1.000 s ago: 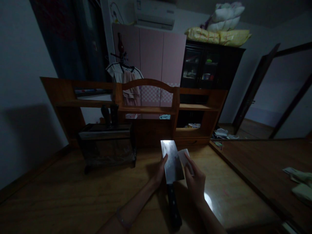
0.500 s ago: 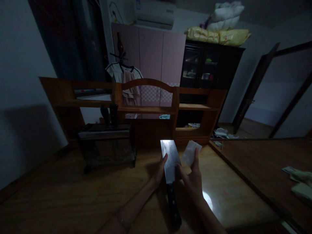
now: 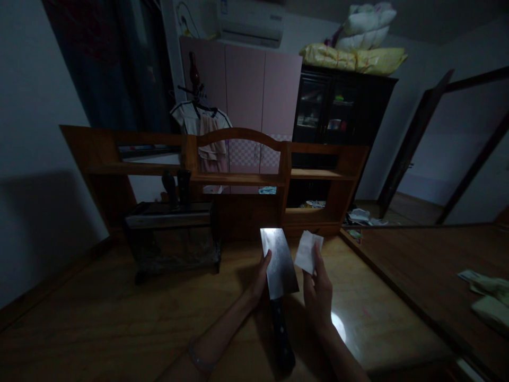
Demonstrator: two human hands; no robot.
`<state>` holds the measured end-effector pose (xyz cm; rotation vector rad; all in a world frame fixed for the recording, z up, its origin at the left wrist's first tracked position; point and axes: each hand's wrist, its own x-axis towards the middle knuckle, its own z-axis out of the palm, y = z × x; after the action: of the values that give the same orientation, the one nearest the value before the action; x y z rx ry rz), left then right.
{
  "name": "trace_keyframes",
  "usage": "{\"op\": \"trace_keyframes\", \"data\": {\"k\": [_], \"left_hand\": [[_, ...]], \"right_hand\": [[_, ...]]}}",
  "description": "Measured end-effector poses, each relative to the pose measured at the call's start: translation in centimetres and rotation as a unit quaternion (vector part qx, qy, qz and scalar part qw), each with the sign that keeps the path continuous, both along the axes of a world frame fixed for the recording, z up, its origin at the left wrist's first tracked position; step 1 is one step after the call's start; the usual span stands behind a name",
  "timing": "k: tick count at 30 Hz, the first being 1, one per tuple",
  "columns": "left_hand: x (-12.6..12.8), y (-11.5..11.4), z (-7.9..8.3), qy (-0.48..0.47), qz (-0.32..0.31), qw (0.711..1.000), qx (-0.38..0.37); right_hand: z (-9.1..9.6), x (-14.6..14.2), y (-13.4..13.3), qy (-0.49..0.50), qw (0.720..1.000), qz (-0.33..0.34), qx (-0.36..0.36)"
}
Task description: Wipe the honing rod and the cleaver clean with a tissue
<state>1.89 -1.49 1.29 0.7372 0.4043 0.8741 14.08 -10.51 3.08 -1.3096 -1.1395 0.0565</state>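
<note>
A cleaver (image 3: pixel 279 268) with a wide steel blade and a black riveted handle is held above the wooden desk, its handle pointing toward me. My left hand (image 3: pixel 259 278) grips the blade along its left edge, thumb on the flat face and the other fingers hidden behind. To the right of the blade and apart from it, my right hand (image 3: pixel 319 289) pinches a folded white tissue (image 3: pixel 307 252) between thumb and fingers. A dark knife block (image 3: pixel 175 236) with two black handles sticking up stands on the desk at the left.
The wooden desk (image 3: pixel 167 313) backs onto a shelf unit (image 3: pixel 246 180) with several compartments. At the right, past a raised edge, is a brown surface (image 3: pixel 417 260) with pale cloth (image 3: pixel 489 294) on it. A bright light spot reflects beside my right forearm.
My right hand has drawn its thumb off the cleaver's right edge and turned upward with the tissue. The cleaver and my left hand have hardly moved.
</note>
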Motion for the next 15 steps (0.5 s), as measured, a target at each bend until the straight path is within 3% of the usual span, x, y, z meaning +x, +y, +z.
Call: {"op": "trace_keyframes", "data": {"k": [5,9,15], "left_hand": [[0.2,0.0,0.1,0.008,0.006,1.000,-0.018],[0.4,0.0,0.2,0.005,0.001,1.000,-0.024],[0.4,-0.2,0.2,0.004,0.001,1.000,-0.007]], "right_hand": [[-0.6,0.5,0.3,0.041,0.999,-0.025,-0.013],[-1.0,0.8,0.4,0.102,0.995,0.019,-0.003],[-1.3,1.2,0.4,0.060,0.998,0.024,0.027]]}}
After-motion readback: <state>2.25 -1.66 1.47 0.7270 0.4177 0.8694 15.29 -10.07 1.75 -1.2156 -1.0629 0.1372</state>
